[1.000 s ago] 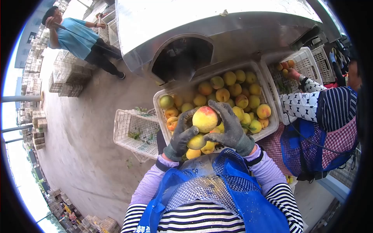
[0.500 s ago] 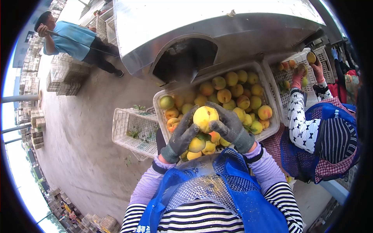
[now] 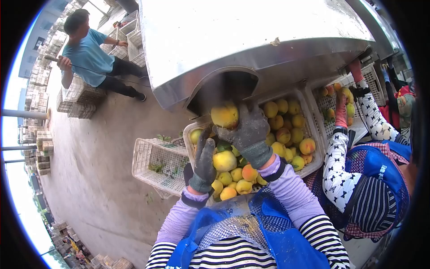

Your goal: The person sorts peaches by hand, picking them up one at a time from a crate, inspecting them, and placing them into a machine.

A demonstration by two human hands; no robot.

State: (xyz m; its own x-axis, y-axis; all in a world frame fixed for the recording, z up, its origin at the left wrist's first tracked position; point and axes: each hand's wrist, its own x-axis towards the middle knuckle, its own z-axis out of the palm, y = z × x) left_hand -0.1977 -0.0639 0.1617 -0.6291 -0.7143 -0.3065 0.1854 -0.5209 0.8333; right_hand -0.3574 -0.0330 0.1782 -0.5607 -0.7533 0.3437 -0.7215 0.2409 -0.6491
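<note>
Yellow-red round peach (image 3: 225, 115) has moved up to the dark opening (image 3: 226, 89)

Upper centre of the frame, it sits just left of the grey-gloved right hand (image 3: 251, 130), the nearer one, which grips it; no long axis shows. Lower left, the grey-gloved left hand (image 3: 204, 165) is parted, holding nothing visible.

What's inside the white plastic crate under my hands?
Round yellow peaches, many blushed red, and green leaves lie in the crate. Its floor and lower fruit are covered by the top layer. The dark-gloved left hand and dark-gloved right hand also hide part of it.
</note>
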